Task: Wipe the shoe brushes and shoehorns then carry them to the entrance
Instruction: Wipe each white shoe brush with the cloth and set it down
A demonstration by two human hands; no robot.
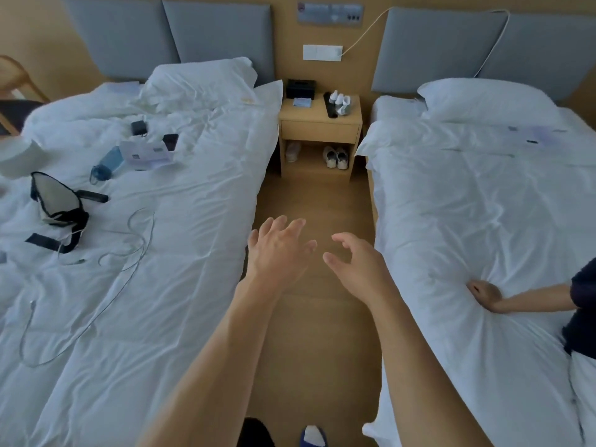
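A bare wooden aisle (317, 201) runs up the frame's center between 2 white beds. Over it, the left hand (277, 250) and right hand (358, 266) reach forward, fingers spread, holding nothing. At upper center, the nightstand (319, 119) carries a dark brush-like item (330, 106); I cannot tell brushes or shoehorns apart. Another person's hand (485, 293) presses the right bed (467, 204).

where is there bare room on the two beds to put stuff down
Left bed: free on its near half and along the aisle edge, right of the white cable. Its far left is crowded with a blue bottle, papers and a black-edged pouch. Right bed: bare in the middle, between the pillow and another person's hand.
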